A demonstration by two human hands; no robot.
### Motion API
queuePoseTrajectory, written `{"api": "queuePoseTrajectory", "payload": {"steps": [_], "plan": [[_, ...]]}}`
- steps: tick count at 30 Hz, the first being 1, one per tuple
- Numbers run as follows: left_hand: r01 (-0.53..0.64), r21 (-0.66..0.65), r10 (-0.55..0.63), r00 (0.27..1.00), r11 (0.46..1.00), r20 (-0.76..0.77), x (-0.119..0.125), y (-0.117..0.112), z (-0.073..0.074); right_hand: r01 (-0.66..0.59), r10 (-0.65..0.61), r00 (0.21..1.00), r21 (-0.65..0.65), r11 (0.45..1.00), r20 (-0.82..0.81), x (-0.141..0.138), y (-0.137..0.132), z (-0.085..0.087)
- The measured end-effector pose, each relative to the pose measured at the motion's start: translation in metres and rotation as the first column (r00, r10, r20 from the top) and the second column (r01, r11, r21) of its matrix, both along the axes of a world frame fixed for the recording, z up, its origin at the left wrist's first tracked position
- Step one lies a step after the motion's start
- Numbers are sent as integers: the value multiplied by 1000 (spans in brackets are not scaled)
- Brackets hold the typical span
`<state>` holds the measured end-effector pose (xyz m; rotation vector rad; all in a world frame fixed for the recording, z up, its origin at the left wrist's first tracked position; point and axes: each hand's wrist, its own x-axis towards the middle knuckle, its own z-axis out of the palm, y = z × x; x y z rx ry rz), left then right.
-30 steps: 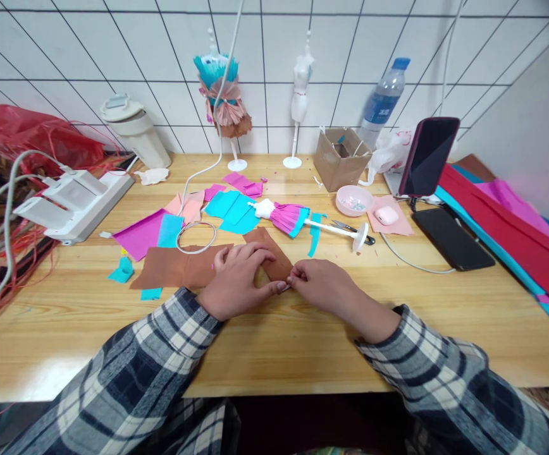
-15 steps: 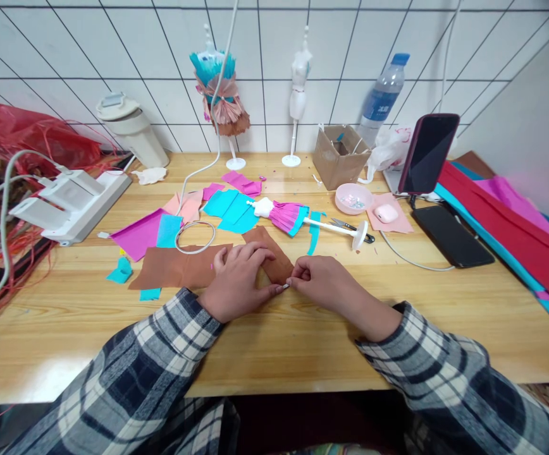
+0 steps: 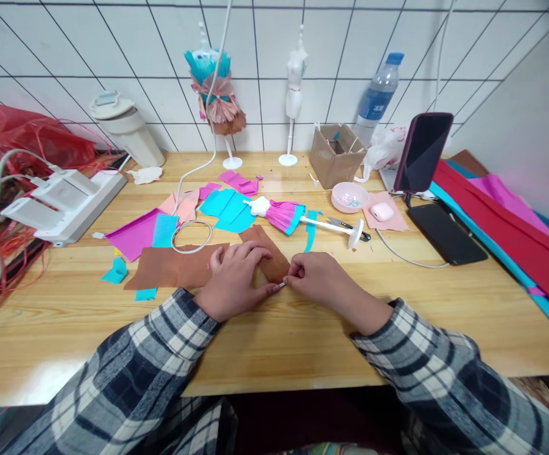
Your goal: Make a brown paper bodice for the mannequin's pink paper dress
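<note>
My left hand [image 3: 234, 278] lies with its fingers spread over brown crepe paper [image 3: 265, 243], holding it against the table. Its thumb reaches the paper's near corner and touches a small white strip [image 3: 282, 284]. My right hand [image 3: 319, 281] is closed in a pinch at the strip's other end, at that same corner. Left of my hands lies a longer brown paper piece [image 3: 165, 265]. Just beyond them rests a small white dress form [image 3: 284, 215] on its side, wearing a pleated pink and blue paper skirt.
Two dress forms stand by the wall, one dressed [image 3: 220, 95], one bare [image 3: 295, 88]. Blue paper [image 3: 229, 208], a pink bowl [image 3: 350, 197], scissors [image 3: 345, 225], a cardboard box [image 3: 336, 158] and a propped phone [image 3: 424, 151] lie beyond my hands. A power strip [image 3: 80, 208] is at left.
The view has shifted slightly, and a little more of the white strip shows between my fingertips. Both hands keep almost the same pose on the brown paper.
</note>
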<state>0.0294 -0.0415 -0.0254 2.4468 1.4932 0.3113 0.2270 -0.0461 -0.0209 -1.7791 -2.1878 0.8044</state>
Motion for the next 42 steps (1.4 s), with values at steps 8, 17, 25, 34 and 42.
{"api": "queuePoseTrajectory", "payload": {"steps": [8,17,25,34,42], "plan": [[16,8,-16,1000,1000,-6,-1,1,0,-35,34,998,13,999,54,-2,-3,6],[4,-13,-4,999,1000,-32,-2,3,-1,95,-95,984,8,995,149,16,13,2],[-20,12,20,999,1000,-34,-4,3,-1,113,-112,994,-59,992,16,21,13,3],[54,-28,-51,994,998,97,-12,9,3,65,-65,997,3,998,-30,19,7,5],[-260,171,252,965,950,66,-76,41,24,-230,235,972,206,951,1,28,8,-1]]}}
